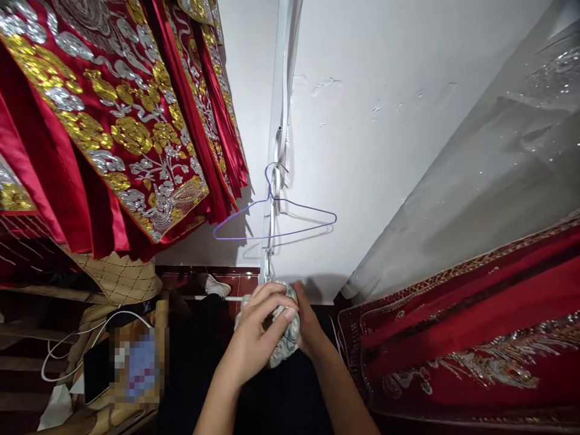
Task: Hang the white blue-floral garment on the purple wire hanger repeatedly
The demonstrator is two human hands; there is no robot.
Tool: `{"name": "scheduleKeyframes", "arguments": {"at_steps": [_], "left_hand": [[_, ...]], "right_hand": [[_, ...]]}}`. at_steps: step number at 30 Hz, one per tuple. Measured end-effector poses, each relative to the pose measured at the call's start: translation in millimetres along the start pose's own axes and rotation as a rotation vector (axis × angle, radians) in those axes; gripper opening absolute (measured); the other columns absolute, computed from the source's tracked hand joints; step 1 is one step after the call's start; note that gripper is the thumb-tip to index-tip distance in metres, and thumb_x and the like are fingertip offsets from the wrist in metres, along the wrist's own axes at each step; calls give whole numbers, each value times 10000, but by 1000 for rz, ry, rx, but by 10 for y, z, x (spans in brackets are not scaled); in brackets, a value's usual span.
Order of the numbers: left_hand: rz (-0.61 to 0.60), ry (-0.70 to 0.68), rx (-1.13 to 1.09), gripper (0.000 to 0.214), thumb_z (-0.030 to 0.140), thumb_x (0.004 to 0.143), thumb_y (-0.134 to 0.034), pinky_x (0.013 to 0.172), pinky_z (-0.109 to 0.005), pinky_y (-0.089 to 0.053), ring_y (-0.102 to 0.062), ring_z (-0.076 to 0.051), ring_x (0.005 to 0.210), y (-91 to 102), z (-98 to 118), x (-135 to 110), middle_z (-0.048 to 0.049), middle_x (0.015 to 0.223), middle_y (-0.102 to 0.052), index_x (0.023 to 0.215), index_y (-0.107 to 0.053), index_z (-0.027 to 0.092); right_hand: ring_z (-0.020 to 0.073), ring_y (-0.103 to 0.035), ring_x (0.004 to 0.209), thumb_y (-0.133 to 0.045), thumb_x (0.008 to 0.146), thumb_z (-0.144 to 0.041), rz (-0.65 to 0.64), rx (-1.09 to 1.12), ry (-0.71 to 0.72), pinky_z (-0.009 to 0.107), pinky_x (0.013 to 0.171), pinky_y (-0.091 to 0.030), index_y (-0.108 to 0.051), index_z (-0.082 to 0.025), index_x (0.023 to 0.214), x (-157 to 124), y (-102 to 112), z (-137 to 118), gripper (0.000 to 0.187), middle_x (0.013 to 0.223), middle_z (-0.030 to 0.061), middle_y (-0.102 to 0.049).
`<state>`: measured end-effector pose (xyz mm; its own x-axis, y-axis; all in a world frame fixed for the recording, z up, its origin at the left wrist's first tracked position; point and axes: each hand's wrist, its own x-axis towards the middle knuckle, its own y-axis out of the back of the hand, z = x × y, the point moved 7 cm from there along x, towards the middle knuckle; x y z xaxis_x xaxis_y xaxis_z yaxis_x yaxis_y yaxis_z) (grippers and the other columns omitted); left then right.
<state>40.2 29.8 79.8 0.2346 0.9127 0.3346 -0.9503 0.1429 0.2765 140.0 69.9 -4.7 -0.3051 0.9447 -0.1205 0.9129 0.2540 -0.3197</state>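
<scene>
Both my hands meet low in the middle of the view around a small bundle of pale patterned cloth (286,344). My left hand (259,329) lies over its front with the fingers curled round it. My right hand (310,326) grips it from behind, mostly hidden by the cloth. Just above the hands an empty purple wire hanger (296,222) hangs on a white cord (277,151) against the white wall.
Red garments with gold and silver embroidery (113,121) hang at the upper left. Another red embroidered cloth (466,338) under clear plastic (489,169) fills the right. At the lower left are a woven basket (120,278), a phone (96,370) and white cables (67,344).
</scene>
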Motion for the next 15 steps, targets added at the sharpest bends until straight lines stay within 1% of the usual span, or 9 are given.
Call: {"name": "scheduleKeyframes", "arguments": {"at_steps": [2,4,6,7,9,10,12,13,15], "left_hand": [[64,-1,100,300,403,962,-511,1132,-381,-316,-445,-251,1316,163,-20,33,-58,1360,-547,1230,-625,329],[19,51,99,412,446,988,-429,1123,-391,-326,-457,-255,1308,291,-171,69,-71,1381,-540,1367,-523,312],[-167,130,78,448,487,1008,-323,999,-359,-426,-564,-255,1137,302,-382,67,-80,1209,-639,1265,-601,247],[-278,164,91,470,506,1005,-313,902,-330,-462,-596,-245,1012,281,-483,41,-71,1077,-673,1125,-662,214],[-418,213,184,468,544,964,-406,728,-276,-454,-579,-210,813,288,-649,-19,-39,868,-664,844,-668,175],[-432,225,245,451,551,937,-461,676,-261,-431,-560,-196,757,334,-707,-32,-25,808,-646,780,-642,170],[-374,229,356,404,540,912,-505,654,-252,-408,-556,-191,728,514,-766,-2,-12,776,-635,788,-627,175],[-325,225,412,380,524,917,-494,666,-255,-407,-570,-199,738,637,-780,35,-16,786,-644,823,-631,182],[-234,229,562,321,468,936,-462,694,-268,-406,-604,-220,774,914,-823,129,-35,816,-669,874,-630,202]], "right_hand": [[305,-676,947,-384,879,-737,-207,109,-55,416,778,-540,-705,-216,1048,-27,-215,-93,634,892,116,-714],[286,-671,962,-649,810,-562,-385,36,-91,388,800,-529,-692,-247,1094,-79,-325,-224,427,951,77,-718],[252,-663,928,-776,687,-288,-495,-186,-51,350,809,-513,-686,-270,1103,-82,-320,-421,426,985,31,-713],[235,-657,891,-761,646,-194,-484,-326,25,332,795,-506,-689,-266,1082,-32,-267,-561,447,974,15,-709],[209,-638,823,-679,641,-136,-307,-580,249,304,751,-491,-691,-247,1017,166,-78,-906,392,930,1,-699],[202,-628,802,-643,656,-139,-170,-673,363,295,730,-482,-686,-241,1001,294,40,-1074,362,915,1,-692],[200,-619,785,-612,701,-177,113,-780,523,288,708,-466,-669,-240,1045,580,287,-1299,355,920,11,-686],[205,-618,786,-611,726,-205,208,-815,564,290,704,-459,-653,-240,1105,734,387,-1332,383,936,20,-688],[218,-626,839,-602,757,-235,287,-904,575,294,734,-450,-619,-239,1207,1045,526,-1254,450,1013,42,-697]]}}
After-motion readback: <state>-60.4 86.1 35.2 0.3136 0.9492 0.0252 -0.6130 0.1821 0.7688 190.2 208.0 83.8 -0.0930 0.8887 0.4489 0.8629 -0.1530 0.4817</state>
